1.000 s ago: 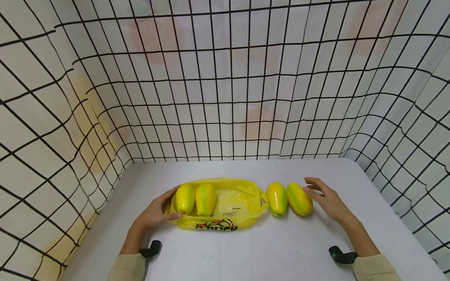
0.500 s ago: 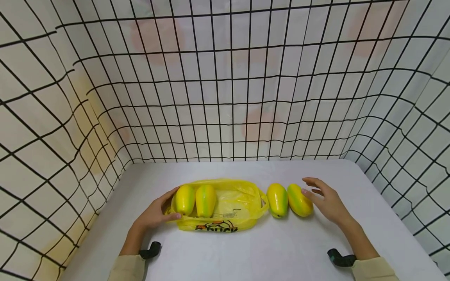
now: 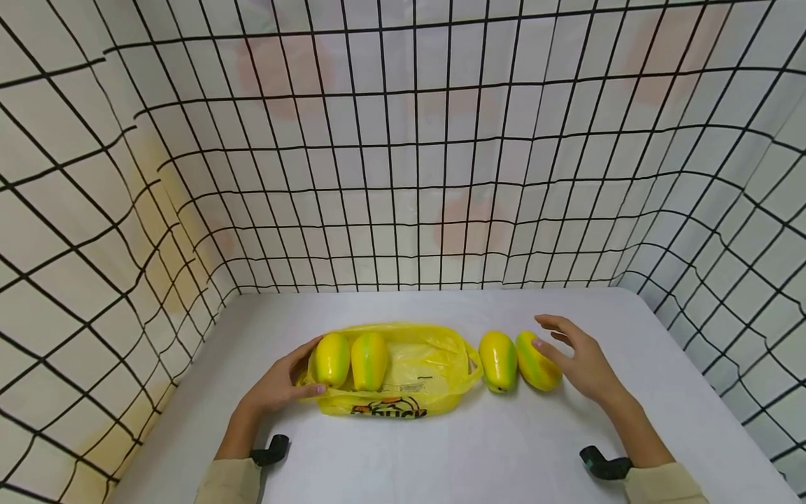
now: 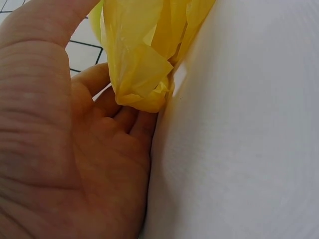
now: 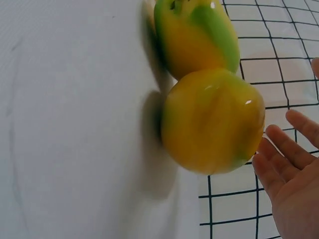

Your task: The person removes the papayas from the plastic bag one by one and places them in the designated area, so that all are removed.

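A yellow plastic bag [image 3: 434, 357] with black print lies on its side, its mouth spread upward. Inside its left part are two yellow-green papayas, a left one [image 3: 331, 360] and a right one [image 3: 369, 360]. My left hand [image 3: 277, 383] holds the bag's left end, thumb at the front rim and fingers behind. Right of the bag lie two more papayas, an inner one [image 3: 499, 360] and a tilted outer one [image 3: 536, 364]. My right hand [image 3: 584, 360] hovers over the outer papaya's right side, fingers loosely spread; in the right wrist view its fingertips are right beside that papaya [image 5: 212, 122].
The papayas and bag rest on a white table [image 3: 403, 462]. Behind and on both sides stand pale walls covered with black grid netting [image 3: 415, 168]. Each wrist carries a small black camera, the left one [image 3: 272, 449] and the right one [image 3: 604, 462].
My right hand has shifted slightly left, further over the outer papaya. The left hand, the bag and the papayas stay in place.
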`<state>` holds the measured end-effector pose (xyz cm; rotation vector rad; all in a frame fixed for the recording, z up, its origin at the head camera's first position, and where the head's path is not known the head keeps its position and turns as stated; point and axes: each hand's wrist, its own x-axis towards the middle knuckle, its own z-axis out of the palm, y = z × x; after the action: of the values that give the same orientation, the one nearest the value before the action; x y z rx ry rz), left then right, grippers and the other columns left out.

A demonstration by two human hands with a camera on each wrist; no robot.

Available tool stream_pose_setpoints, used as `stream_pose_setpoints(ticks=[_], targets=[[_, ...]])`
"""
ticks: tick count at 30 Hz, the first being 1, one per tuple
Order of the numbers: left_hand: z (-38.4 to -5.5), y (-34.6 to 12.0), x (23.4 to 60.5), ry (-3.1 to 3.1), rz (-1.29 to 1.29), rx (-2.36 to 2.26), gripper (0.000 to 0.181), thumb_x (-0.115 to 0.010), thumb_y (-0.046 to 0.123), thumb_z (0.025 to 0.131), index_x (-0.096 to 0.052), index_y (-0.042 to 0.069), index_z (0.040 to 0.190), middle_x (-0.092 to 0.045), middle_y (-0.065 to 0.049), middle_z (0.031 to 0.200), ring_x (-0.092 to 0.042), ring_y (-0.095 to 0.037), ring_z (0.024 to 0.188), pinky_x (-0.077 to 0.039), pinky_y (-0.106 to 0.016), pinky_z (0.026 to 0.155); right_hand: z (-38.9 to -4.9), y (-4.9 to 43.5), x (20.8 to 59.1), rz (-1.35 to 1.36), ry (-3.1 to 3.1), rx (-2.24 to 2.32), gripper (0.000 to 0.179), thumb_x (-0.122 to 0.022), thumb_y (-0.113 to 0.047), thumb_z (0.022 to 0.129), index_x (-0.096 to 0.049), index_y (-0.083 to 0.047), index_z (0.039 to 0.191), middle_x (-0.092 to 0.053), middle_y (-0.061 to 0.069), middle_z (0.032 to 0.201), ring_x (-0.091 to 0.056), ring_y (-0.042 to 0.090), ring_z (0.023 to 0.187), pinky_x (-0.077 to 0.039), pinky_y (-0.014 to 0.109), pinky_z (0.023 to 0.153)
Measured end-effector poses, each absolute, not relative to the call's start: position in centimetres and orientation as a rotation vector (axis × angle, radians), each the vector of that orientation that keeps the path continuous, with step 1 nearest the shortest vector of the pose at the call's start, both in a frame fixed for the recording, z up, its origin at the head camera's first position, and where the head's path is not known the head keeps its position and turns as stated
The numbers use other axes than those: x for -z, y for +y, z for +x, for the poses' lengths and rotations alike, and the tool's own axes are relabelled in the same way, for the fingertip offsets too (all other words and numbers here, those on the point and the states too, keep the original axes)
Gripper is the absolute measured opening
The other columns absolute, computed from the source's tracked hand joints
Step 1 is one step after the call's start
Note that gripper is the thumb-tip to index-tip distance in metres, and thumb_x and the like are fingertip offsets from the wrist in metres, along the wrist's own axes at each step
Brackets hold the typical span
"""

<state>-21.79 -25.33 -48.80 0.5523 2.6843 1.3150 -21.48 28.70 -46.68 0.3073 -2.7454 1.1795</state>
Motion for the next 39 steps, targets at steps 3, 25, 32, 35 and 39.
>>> stream_pose_setpoints(ticks=[3,25,32,35,39], targets=[[-22.2,-25.6,49.8,2.690,0.542,-1.326,0.094,-0.079,0.032,0.077,-0.029,0.014,0.153,-0.035,-0.009,0.156,-0.035,-0.036,0.142,-0.028,-0.059,0.115,-21.5,28.3,46.3,0.330,-2.718,-1.184,0.058,-0.055,-0.045,0.097,-0.043,-0.016,0.144,-0.046,0.011,0.147,-0.045,0.042,0.130,-0.039,0.066,0.103],[-23.3,-27.0,51.8,2.684,0.592,-1.295,0.093,-0.079,0.042,0.078,-0.025,0.029,0.154,-0.031,-0.001,0.159,-0.033,-0.031,0.144,-0.029,-0.056,0.116,-21.9,22.9,45.3,0.482,-2.676,-1.264,0.058,-0.060,-0.043,0.094,-0.044,-0.017,0.143,-0.050,0.008,0.143,-0.050,0.036,0.128,-0.042,0.058,0.106],[-23.3,-26.7,51.5,2.705,0.546,-1.290,0.095,-0.080,0.038,0.077,-0.026,0.025,0.154,-0.031,-0.004,0.158,-0.033,-0.032,0.144,-0.028,-0.056,0.116,-22.1,21.4,45.0,0.519,-2.665,-1.335,0.058,-0.062,-0.046,0.092,-0.044,-0.021,0.142,-0.051,0.005,0.142,-0.051,0.035,0.128,-0.043,0.056,0.106],[-23.4,-26.6,51.6,2.709,0.539,-1.293,0.096,-0.080,0.035,0.077,-0.026,0.019,0.155,-0.030,-0.007,0.159,-0.031,-0.035,0.145,-0.026,-0.057,0.116,-22.2,20.7,44.9,0.522,-2.673,-1.365,0.059,-0.062,-0.047,0.092,-0.044,-0.022,0.142,-0.050,0.006,0.142,-0.052,0.035,0.128,-0.045,0.054,0.105],[-23.4,-26.5,51.6,2.699,0.543,-1.304,0.097,-0.080,0.034,0.077,-0.025,0.018,0.155,-0.030,-0.008,0.159,-0.031,-0.034,0.145,-0.026,-0.055,0.116,-22.3,19.7,44.8,0.545,-2.671,-1.402,0.060,-0.063,-0.047,0.092,-0.044,-0.022,0.143,-0.050,0.008,0.143,-0.051,0.036,0.129,-0.046,0.053,0.105]])
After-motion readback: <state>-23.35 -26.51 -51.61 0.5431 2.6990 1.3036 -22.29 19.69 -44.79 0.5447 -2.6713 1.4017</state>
